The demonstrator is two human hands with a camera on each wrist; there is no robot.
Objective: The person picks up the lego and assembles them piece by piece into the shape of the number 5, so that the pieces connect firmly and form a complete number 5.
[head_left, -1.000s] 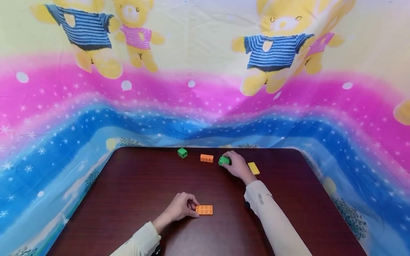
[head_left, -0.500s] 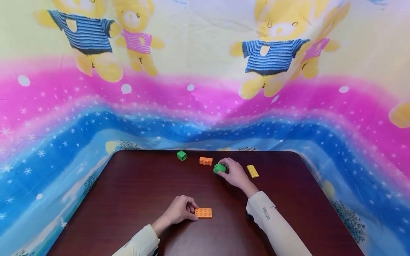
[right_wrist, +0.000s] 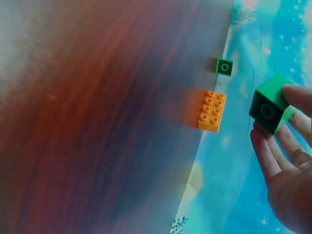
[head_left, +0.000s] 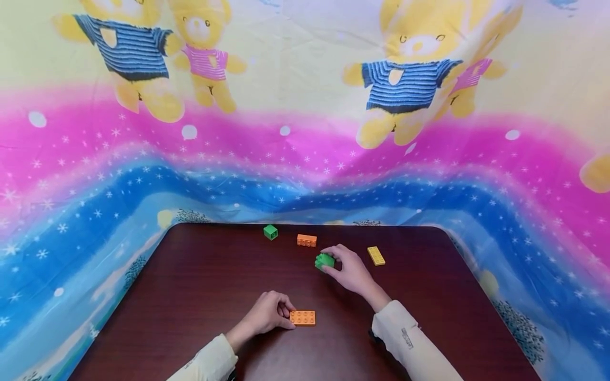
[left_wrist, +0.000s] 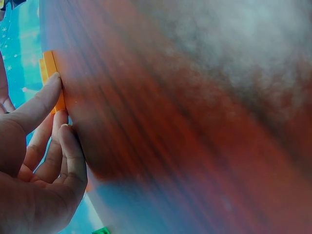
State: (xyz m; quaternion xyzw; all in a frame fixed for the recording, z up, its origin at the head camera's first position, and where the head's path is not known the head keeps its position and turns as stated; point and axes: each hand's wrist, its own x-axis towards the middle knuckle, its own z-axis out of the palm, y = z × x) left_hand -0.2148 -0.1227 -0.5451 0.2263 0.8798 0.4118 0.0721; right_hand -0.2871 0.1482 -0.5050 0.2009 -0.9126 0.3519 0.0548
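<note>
My left hand (head_left: 266, 313) pinches the left end of a flat orange building brick (head_left: 303, 317), studs up, near the front middle of the table. In the left wrist view the thumb lies along one side of that orange brick (left_wrist: 50, 68). Farther back and to the right, my right hand (head_left: 351, 269) grips a green building brick (head_left: 324, 261) between thumb and fingers, its studs toward the left. The right wrist view shows the hollow underside of the held green brick (right_wrist: 267, 108), raised off the table.
Along the back of the dark wooden table (head_left: 214, 275) lie a small green brick (head_left: 270, 232) and a taller orange brick (head_left: 307, 241) tipped on its side. A flat yellow brick (head_left: 376, 255) lies to the right of my right hand. A printed bear cloth (head_left: 286, 174) hangs behind.
My right hand has lifted the green brick and brought it toward me and slightly left, away from the back row. My left hand keeps its hold on the flat orange brick.
</note>
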